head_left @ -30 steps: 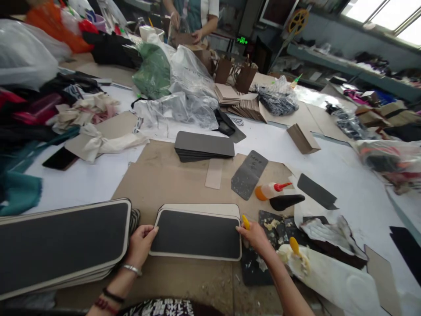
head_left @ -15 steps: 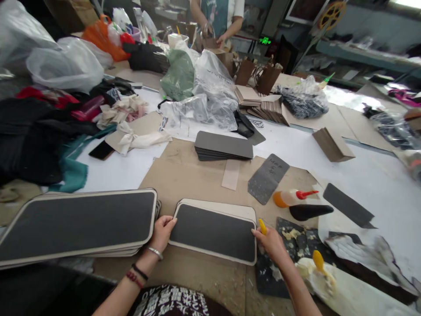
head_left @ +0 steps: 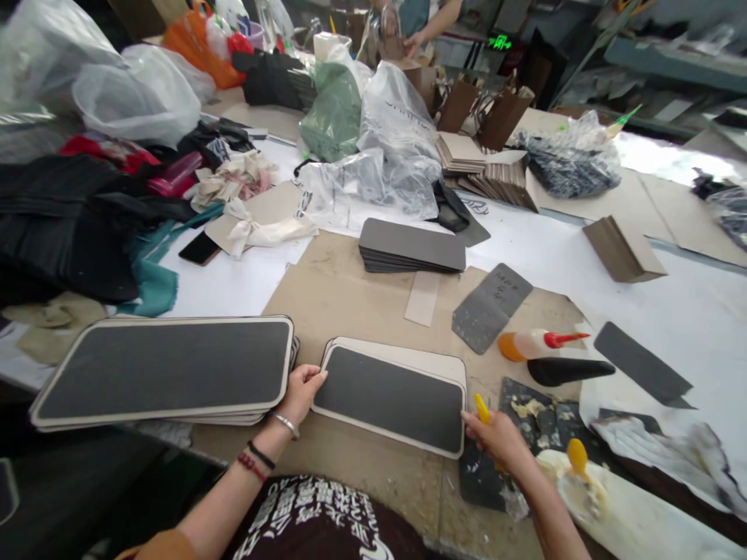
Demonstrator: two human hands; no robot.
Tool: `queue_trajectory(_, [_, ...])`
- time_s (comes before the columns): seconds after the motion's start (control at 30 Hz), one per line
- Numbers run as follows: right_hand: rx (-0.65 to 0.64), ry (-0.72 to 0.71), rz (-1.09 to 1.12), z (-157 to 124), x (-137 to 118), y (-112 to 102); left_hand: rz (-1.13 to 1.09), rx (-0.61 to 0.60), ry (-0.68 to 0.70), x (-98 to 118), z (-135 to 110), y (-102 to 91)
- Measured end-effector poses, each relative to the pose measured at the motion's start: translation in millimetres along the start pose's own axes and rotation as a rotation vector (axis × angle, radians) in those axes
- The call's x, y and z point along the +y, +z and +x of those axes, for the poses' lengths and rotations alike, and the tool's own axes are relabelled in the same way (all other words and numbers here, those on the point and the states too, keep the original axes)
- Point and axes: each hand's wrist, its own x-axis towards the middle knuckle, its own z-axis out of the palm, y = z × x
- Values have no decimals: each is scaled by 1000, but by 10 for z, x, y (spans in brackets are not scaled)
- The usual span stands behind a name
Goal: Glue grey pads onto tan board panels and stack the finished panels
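Observation:
A black rounded panel with a cream border (head_left: 391,398) lies on a small pile of like panels in front of me. My left hand (head_left: 300,393) grips its left end, fingers curled over the edge. My right hand (head_left: 496,437) presses its right end and is closed round a yellow-handled tool (head_left: 482,407). A bigger stack of the same bordered panels (head_left: 166,370) lies just left of my left hand.
A glue bottle with red nozzle (head_left: 534,343), a black pointed tool (head_left: 569,370) and glue-smeared scraps (head_left: 534,416) sit to the right. Grey sheets (head_left: 413,245) are stacked beyond. Bags, fabric and a phone (head_left: 199,247) crowd the left. Another person's hands (head_left: 415,39) work at the far end.
The view has swung left and down, so everything has shifted right in the picture. Both hands keep their hold on the ends of the panel.

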Motion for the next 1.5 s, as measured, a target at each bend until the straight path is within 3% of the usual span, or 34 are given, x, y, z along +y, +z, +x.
queue_trajectory(0.5, [53,-6,-110,11,8,105,43,-2,20,-26,10,-5])
queue_trajectory(0.67, [78,-19,22,-28,48,118,58,-7,1,-2,-15,-13])
queue_trajectory(0.87, [6,-113,314,-133,93,106,66,-8,-26,18,-13,-33])
queue_trajectory(1.23, [22,-133,359,-85,108,116,35,5,-47,27,-15,2])
queue_trajectory(1.5, [28,-93,251,-6,154,123,28,44,-11,-31,15,32])
